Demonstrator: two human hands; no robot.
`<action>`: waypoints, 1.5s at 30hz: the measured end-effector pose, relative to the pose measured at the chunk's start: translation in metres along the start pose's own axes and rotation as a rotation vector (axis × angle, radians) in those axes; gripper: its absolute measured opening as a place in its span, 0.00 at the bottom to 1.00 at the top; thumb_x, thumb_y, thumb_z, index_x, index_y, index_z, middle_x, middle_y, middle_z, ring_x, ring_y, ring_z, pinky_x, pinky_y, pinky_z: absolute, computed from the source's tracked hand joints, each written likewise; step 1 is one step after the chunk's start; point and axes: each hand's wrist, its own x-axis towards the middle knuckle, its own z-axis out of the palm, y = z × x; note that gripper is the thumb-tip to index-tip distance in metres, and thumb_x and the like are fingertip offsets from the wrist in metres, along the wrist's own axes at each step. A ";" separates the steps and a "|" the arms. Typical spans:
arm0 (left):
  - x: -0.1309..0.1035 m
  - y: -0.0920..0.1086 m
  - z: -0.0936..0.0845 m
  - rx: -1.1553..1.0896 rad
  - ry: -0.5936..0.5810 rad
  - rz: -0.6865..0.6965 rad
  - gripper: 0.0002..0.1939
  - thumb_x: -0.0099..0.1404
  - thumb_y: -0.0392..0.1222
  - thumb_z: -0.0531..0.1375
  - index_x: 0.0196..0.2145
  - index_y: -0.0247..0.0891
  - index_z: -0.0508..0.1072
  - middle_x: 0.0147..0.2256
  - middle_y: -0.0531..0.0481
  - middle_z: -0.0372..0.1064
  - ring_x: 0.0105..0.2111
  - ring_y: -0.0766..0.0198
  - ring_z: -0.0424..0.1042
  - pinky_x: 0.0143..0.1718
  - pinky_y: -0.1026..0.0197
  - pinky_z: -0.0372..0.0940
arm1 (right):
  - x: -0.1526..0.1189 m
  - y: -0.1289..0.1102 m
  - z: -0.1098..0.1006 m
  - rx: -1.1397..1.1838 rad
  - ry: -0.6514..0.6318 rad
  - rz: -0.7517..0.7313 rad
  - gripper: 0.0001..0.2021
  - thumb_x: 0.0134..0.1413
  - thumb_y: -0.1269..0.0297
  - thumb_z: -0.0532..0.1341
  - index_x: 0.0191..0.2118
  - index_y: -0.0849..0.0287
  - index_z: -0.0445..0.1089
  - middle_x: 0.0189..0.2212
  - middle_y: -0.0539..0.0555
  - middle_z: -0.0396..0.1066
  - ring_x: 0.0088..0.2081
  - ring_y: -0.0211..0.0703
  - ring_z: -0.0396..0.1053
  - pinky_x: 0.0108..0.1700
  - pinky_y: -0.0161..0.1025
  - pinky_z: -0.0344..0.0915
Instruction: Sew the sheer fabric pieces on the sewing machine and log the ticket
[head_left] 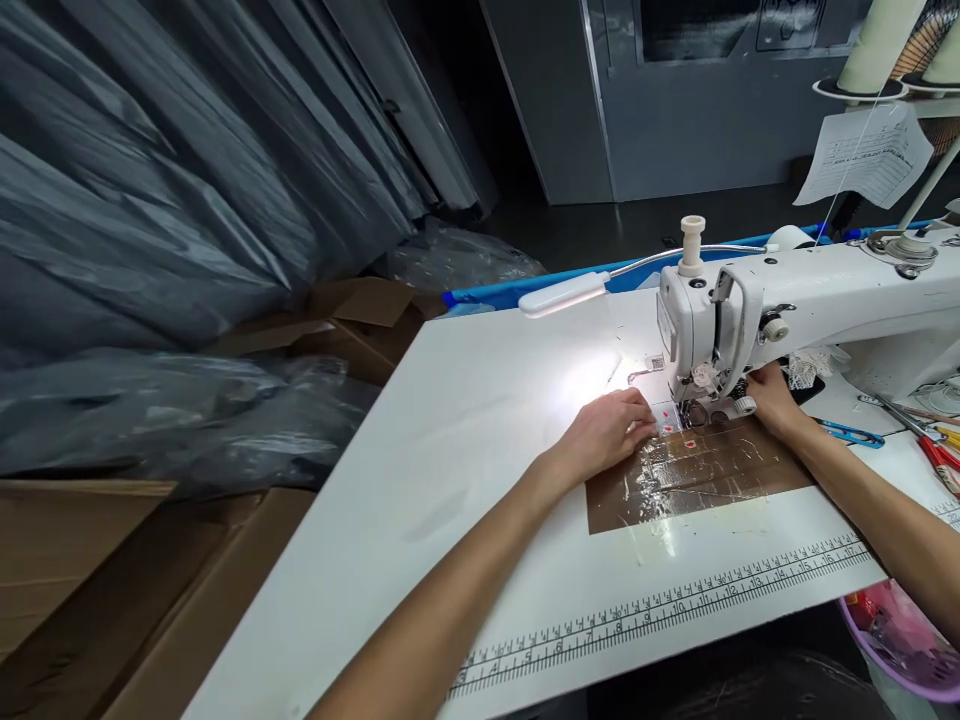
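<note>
Resting flat and unclenched, the left hand (609, 428) presses its fingertips on a small white fabric piece with red marks (670, 424), which lies on the machine bed just near of the presser foot (701, 408); the right hand (772, 398) sits right of the foot, fingers curled toward it, though whether it pinches anything I cannot tell; the piece lies between the two hands, closer to the left, its long axis unclear; the sewing machine (825, 290) runs off to the right, its lamp (564, 294) lit; blue snips (851, 434) lie further right; a purple basket (904, 640) at the near right edge holds pink and red scraps
</note>
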 end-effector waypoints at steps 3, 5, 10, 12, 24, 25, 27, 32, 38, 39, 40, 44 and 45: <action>0.001 -0.006 0.003 -0.056 0.060 0.004 0.09 0.68 0.39 0.57 0.36 0.39 0.78 0.37 0.50 0.75 0.34 0.63 0.74 0.35 0.61 0.67 | -0.027 0.000 -0.012 -0.018 0.011 0.011 0.18 0.60 0.52 0.52 0.33 0.62 0.70 0.19 0.49 0.66 0.16 0.36 0.59 0.19 0.33 0.60; 0.000 -0.007 0.004 -0.066 0.087 0.003 0.09 0.68 0.40 0.57 0.36 0.39 0.78 0.36 0.50 0.75 0.32 0.64 0.73 0.33 0.62 0.67 | -0.045 0.000 -0.019 -0.111 -0.017 -0.079 0.17 0.60 0.54 0.53 0.33 0.62 0.71 0.19 0.50 0.68 0.17 0.37 0.61 0.19 0.33 0.59; -0.001 -0.006 0.002 -0.086 0.075 -0.011 0.10 0.68 0.40 0.57 0.35 0.40 0.79 0.36 0.51 0.76 0.31 0.65 0.74 0.32 0.62 0.66 | -0.063 0.005 -0.022 -0.349 -0.105 -0.386 0.14 0.62 0.63 0.52 0.37 0.60 0.75 0.25 0.53 0.74 0.24 0.41 0.69 0.28 0.36 0.67; -0.002 -0.005 0.001 -0.066 0.067 -0.007 0.10 0.68 0.40 0.57 0.36 0.40 0.79 0.36 0.51 0.77 0.33 0.64 0.75 0.33 0.62 0.67 | -0.062 0.008 -0.020 -0.392 -0.129 -0.441 0.14 0.63 0.65 0.52 0.40 0.60 0.75 0.30 0.54 0.76 0.28 0.42 0.72 0.31 0.38 0.69; -0.003 0.013 -0.021 -0.212 -0.111 0.154 0.11 0.68 0.42 0.57 0.37 0.41 0.80 0.37 0.50 0.79 0.36 0.63 0.77 0.44 0.59 0.69 | -0.062 0.009 -0.020 -0.431 -0.176 -0.458 0.15 0.64 0.65 0.51 0.42 0.59 0.76 0.34 0.55 0.78 0.34 0.44 0.75 0.35 0.40 0.71; -0.005 0.017 -0.027 -0.269 -0.165 0.173 0.11 0.68 0.45 0.58 0.41 0.42 0.79 0.41 0.49 0.79 0.40 0.62 0.77 0.45 0.59 0.69 | -0.061 0.008 -0.021 -0.419 -0.183 -0.445 0.15 0.64 0.64 0.51 0.42 0.60 0.76 0.34 0.55 0.77 0.33 0.44 0.75 0.35 0.40 0.71; -0.011 0.022 -0.039 -0.260 -0.214 0.158 0.17 0.67 0.52 0.58 0.50 0.43 0.75 0.48 0.47 0.76 0.47 0.58 0.75 0.49 0.56 0.68 | -0.059 0.006 -0.022 -0.389 -0.194 -0.420 0.15 0.63 0.65 0.52 0.42 0.60 0.76 0.32 0.55 0.77 0.32 0.44 0.74 0.34 0.40 0.70; -0.029 0.024 -0.050 -0.039 -0.072 0.004 0.22 0.72 0.54 0.50 0.53 0.40 0.73 0.52 0.44 0.72 0.52 0.53 0.71 0.54 0.50 0.66 | -0.053 -0.004 -0.023 -0.409 -0.312 -0.533 0.16 0.63 0.67 0.51 0.46 0.62 0.74 0.33 0.56 0.74 0.31 0.42 0.71 0.34 0.40 0.70; -0.047 0.042 -0.026 0.023 0.015 0.011 0.19 0.73 0.45 0.47 0.51 0.36 0.73 0.51 0.42 0.72 0.49 0.55 0.72 0.50 0.52 0.70 | -0.056 -0.015 -0.018 -0.479 -0.575 -0.851 0.18 0.64 0.70 0.50 0.55 0.64 0.69 0.47 0.62 0.70 0.47 0.49 0.68 0.44 0.46 0.72; -0.047 0.047 -0.019 0.019 0.038 0.012 0.19 0.74 0.43 0.46 0.52 0.35 0.72 0.53 0.41 0.70 0.51 0.56 0.72 0.51 0.52 0.70 | -0.058 -0.015 -0.018 -0.488 -0.608 -0.883 0.17 0.63 0.71 0.51 0.54 0.65 0.69 0.46 0.62 0.70 0.47 0.50 0.67 0.46 0.47 0.71; -0.046 0.050 -0.010 0.017 0.060 0.007 0.20 0.74 0.43 0.46 0.54 0.34 0.70 0.55 0.40 0.69 0.52 0.56 0.71 0.52 0.52 0.70 | -0.060 -0.013 -0.019 -0.504 -0.632 -0.897 0.17 0.62 0.72 0.52 0.53 0.66 0.70 0.45 0.61 0.70 0.47 0.50 0.67 0.47 0.49 0.71; -0.036 0.055 0.023 0.080 0.073 -0.013 0.21 0.74 0.44 0.45 0.58 0.31 0.65 0.58 0.35 0.65 0.54 0.50 0.70 0.55 0.43 0.67 | -0.066 -0.005 -0.027 -0.594 -0.652 -0.856 0.16 0.60 0.72 0.54 0.52 0.66 0.70 0.45 0.61 0.71 0.44 0.52 0.66 0.46 0.52 0.70; -0.032 0.054 0.028 0.103 0.070 -0.012 0.22 0.74 0.45 0.46 0.58 0.31 0.65 0.58 0.34 0.64 0.55 0.48 0.69 0.56 0.40 0.65 | -0.066 -0.003 -0.029 -0.605 -0.649 -0.841 0.16 0.60 0.72 0.55 0.53 0.65 0.70 0.45 0.62 0.70 0.44 0.52 0.66 0.45 0.52 0.70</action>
